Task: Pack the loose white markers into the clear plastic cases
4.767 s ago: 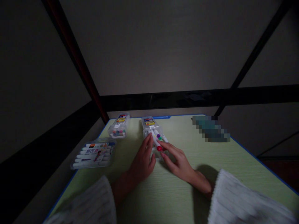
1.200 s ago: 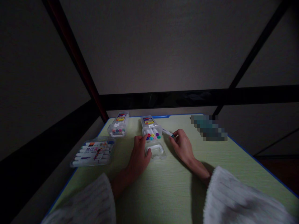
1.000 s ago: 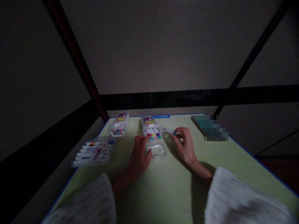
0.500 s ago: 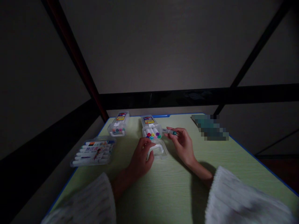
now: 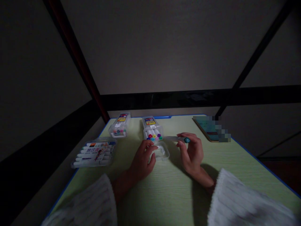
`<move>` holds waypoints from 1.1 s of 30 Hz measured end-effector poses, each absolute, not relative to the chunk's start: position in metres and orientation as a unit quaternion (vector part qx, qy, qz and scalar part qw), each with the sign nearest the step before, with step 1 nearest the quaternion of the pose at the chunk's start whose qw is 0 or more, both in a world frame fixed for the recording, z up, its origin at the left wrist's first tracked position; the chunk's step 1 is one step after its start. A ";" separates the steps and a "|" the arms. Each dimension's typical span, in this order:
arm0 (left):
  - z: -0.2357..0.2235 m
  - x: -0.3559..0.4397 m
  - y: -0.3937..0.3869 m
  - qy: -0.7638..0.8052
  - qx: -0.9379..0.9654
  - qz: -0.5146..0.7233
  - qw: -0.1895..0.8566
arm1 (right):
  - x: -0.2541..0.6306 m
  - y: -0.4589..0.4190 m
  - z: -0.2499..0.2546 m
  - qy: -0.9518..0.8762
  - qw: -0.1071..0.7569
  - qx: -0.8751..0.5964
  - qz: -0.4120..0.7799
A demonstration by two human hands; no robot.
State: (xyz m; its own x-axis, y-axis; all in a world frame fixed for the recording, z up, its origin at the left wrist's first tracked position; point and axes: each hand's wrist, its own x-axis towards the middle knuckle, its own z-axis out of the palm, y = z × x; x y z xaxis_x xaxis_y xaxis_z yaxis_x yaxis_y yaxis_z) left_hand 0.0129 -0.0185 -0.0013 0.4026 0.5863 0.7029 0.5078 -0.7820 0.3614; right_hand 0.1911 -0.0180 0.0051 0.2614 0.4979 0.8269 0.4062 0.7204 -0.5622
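Note:
A white marker with a dark teal end point(image 5: 187, 140) is pinched between the fingers and thumb of my right hand point(image 5: 192, 153). It points left, and its barrel is slightly blurred. To its left lies a clear plastic marker case point(image 5: 152, 128), packed with several white markers point(image 5: 154, 134) whose coloured ends face me. The case's clear lid point(image 5: 162, 152) hangs open toward me on the table. My left hand point(image 5: 142, 161) is at the lid's left side, fingers curved and apart from the thumb. Whether its fingertips touch the lid, I cannot tell.
Another clear marker case point(image 5: 119, 125), closed, lies at the back left. In front of it is a flat clear pack of markers point(image 5: 94, 153). A partly pixelated flat tablet-like thing point(image 5: 207, 128) rests at the right. The pale green table point(image 5: 164, 194) has a blue edge.
My right hand has picked up the teal-ended marker beside the case and drawn it right and toward me. My left hand has shifted from the marker ends to the lid.

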 end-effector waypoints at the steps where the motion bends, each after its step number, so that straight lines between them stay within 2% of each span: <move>1: -0.001 0.013 -0.018 0.331 0.835 0.438 0.043 | 0.191 -0.019 0.007 -0.601 0.714 -0.359 0.012; 6: 0.001 0.012 -0.018 0.367 0.810 0.456 0.032 | 0.191 -0.022 0.021 -0.566 0.747 -0.345 -0.050; 11: 0.001 0.012 -0.014 0.397 0.786 0.472 0.027 | 0.192 -0.029 0.030 -0.550 0.772 -0.313 -0.060; 17: -0.003 0.013 -0.008 0.461 0.736 0.492 0.049 | 0.187 -0.043 0.034 -0.595 0.762 -0.253 0.018; 23: -0.001 0.013 -0.008 0.451 0.747 0.484 0.061 | 0.182 -0.045 0.023 -0.639 0.729 -0.233 0.082; 33: -0.001 0.014 -0.009 0.438 0.751 0.489 0.065 | 0.180 -0.036 0.004 -0.670 0.673 -0.278 0.145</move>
State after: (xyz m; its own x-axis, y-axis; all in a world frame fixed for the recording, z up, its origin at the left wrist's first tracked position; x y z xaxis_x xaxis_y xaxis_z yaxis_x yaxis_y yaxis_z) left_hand 0.0142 -0.0089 -0.0009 0.1367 0.7223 0.6780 0.5943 -0.6073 0.5272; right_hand 0.1798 -0.0358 0.0040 0.0594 0.5678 0.8210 0.1780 0.8032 -0.5684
